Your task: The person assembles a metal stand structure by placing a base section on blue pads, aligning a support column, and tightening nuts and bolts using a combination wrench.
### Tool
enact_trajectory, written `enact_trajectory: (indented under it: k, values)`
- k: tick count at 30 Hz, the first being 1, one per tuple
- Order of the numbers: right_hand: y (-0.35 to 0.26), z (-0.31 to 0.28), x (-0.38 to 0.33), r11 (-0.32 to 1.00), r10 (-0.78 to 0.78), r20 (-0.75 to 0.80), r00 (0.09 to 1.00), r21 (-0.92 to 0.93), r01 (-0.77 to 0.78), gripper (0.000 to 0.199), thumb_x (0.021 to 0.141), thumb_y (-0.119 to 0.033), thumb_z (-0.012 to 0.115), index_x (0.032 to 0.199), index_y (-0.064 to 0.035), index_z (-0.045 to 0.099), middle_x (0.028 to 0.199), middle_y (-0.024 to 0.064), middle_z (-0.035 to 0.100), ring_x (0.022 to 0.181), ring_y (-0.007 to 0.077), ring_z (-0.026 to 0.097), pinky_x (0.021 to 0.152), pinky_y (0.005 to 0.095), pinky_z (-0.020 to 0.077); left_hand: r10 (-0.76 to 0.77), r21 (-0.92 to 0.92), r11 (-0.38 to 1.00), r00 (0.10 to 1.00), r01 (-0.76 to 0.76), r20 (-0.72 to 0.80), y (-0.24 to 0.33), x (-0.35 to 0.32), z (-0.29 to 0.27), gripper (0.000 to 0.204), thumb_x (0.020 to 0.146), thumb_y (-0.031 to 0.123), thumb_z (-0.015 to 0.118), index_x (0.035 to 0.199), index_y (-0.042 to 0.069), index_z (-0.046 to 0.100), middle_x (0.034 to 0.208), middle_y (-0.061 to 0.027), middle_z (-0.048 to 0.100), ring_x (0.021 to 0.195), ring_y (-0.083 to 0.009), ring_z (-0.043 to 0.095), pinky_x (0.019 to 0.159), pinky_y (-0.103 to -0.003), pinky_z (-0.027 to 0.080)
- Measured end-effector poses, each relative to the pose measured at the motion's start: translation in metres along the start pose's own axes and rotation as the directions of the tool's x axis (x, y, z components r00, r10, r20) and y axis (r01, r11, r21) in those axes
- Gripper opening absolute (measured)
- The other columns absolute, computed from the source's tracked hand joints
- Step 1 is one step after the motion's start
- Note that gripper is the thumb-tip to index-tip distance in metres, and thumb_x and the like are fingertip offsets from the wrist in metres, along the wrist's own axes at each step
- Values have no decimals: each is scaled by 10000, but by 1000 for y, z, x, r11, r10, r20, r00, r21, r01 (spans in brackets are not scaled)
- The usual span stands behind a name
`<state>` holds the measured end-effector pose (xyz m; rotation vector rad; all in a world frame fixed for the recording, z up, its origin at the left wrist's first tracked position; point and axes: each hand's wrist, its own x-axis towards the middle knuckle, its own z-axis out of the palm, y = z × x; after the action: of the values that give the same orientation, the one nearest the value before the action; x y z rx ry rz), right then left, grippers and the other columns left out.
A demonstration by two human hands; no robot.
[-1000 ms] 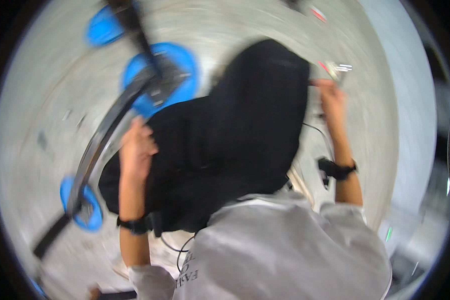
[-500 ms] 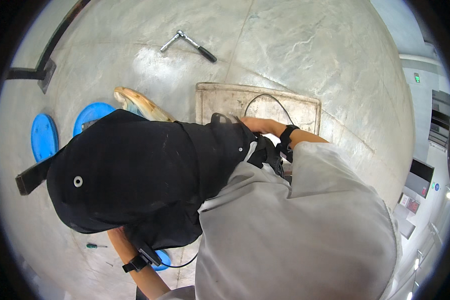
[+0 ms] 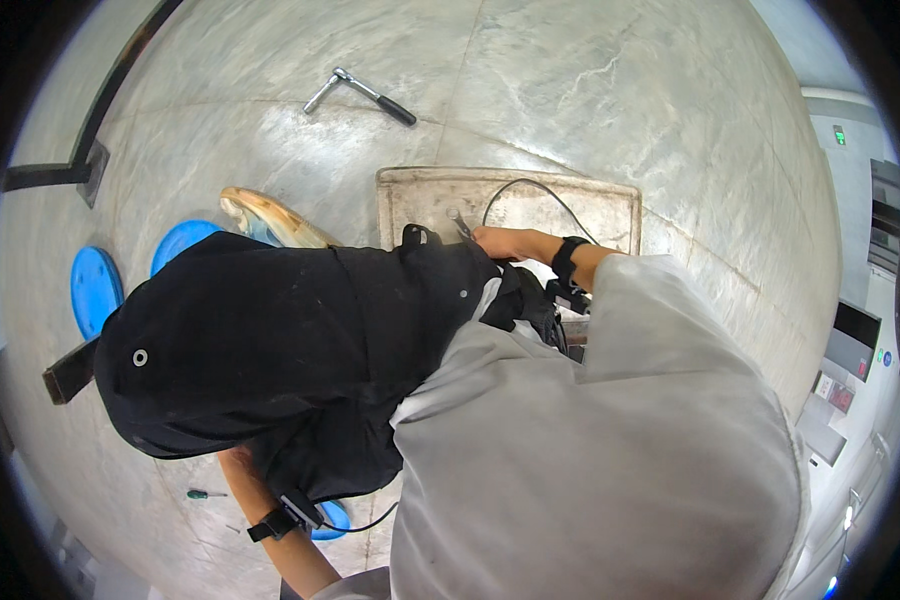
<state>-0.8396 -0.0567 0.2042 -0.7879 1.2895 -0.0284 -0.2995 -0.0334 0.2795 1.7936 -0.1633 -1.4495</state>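
Observation:
My right hand point(image 3: 505, 243), with a black wrist strap point(image 3: 568, 260), is closed around a grey metal tool point(image 3: 460, 224) whose exact kind I cannot make out. It is beside the lower edge of a stained off-white tray point(image 3: 425, 192). A thin black cable point(image 3: 545, 185) loops over the tray. My left hand point(image 3: 235, 458) reaches in at the lower left, its fingers hidden behind black cloth point(image 3: 270, 340). That cloth has metal eyelets and covers the middle of the view. A black device point(image 3: 300, 508) is strapped to my left wrist.
A ratchet wrench point(image 3: 360, 95) lies on the floor beyond the tray. Blue discs point(image 3: 96, 290) and a yellow-stained long shape point(image 3: 270, 215) are at the left. A green-handled screwdriver point(image 3: 207, 494) lies near my left wrist. A black metal frame point(image 3: 45, 177) is at the far left.
My right hand has shifted slightly, and the metal tool shows more clearly beside it. The view has turned a little; my left arm has hardly moved.

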Motion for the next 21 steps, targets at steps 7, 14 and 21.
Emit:
enact_trajectory:
  k: [7, 14, 21]
  values:
    - [23, -10, 5, 994, -80, 18, 997, -77, 81, 219, 747, -193, 606, 775, 22, 634, 692, 56, 604, 602, 136, 527, 547, 301, 427, -63, -35, 997, 998, 63, -1, -7, 13, -16, 509, 848, 242, 565, 1284, 52, 384, 1230, -99, 460, 1107, -247, 444, 920, -367, 409]
    - [5, -18, 9, 977, -75, -30, 997, -201, 68, 249, 752, -232, 585, 807, 7, 635, 680, 43, 570, 612, 127, 485, 546, 285, 398, 60, 229, 972, 998, -59, 2, -1, -14, 18, 525, 847, 245, 562, 1297, 53, 373, 1260, -88, 457, 1109, -245, 458, 922, -362, 415]
    - [34, -31, 57, 988, -150, -40, 988, -48, 148, 205, 731, -79, 445, 821, 16, 603, 660, 73, 582, 573, 158, 559, 522, 302, 461, 159, 244, 958, 987, -151, -13, -8, -12, 26, 455, 870, 307, 510, 1266, 102, 418, 1147, -83, 537, 972, -250, 537, 781, -366, 467]
